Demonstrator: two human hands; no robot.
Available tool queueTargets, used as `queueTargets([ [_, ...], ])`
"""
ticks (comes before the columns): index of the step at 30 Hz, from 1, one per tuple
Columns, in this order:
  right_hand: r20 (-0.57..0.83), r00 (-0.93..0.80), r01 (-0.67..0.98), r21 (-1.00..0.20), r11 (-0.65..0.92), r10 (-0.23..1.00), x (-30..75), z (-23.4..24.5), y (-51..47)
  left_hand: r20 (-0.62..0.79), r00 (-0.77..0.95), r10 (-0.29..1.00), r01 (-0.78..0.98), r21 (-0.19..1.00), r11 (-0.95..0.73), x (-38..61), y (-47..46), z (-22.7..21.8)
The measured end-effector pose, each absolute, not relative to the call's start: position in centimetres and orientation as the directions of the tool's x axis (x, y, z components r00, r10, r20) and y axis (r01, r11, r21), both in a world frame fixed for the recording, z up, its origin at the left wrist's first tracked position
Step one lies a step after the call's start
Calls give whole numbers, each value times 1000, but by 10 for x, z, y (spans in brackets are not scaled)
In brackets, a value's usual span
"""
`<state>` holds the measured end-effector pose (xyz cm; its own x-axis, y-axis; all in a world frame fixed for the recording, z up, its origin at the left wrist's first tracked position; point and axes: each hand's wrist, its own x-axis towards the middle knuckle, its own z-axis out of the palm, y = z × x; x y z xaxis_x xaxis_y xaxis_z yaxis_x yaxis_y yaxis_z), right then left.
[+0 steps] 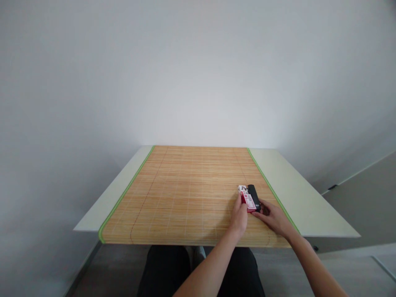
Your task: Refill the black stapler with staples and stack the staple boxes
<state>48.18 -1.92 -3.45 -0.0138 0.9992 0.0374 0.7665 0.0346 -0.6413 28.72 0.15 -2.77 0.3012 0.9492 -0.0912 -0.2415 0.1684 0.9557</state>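
A small red and white box (pixel 248 199) lies on the bamboo mat (pixel 185 194) at its right side, with a slim black object (pixel 254 195) right beside it. My left hand (pixel 239 218) touches the box's near left edge, fingers curled against it. My right hand (pixel 274 217) reaches in from the right, its fingertips pinching the near end of the box and the black object. Both things rest on the mat.
The mat has green edging and covers most of a pale table (pixel 297 198) that stands against a white wall (pixel 198 74). My dark-clothed lap (pixel 173 272) shows under the table's front edge. Grey floor lies to the right.
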Motion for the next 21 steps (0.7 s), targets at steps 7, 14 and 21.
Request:
queueTargets([
  [7, 41, 33, 708, -706, 6, 999, 484, -11, -30, -161, 298, 941, -199, 953, 227, 257, -7, -35],
  [14, 187, 29, 583, -801, 135, 982, 370, 8, -41, 144, 125, 982, 194, 967, -167, 141, -5, -39],
  [21, 201, -282, 737, -580, 346, 938, 256, -32, 1, 327, 255, 910, 704, 583, -406, 45, 37, -45],
])
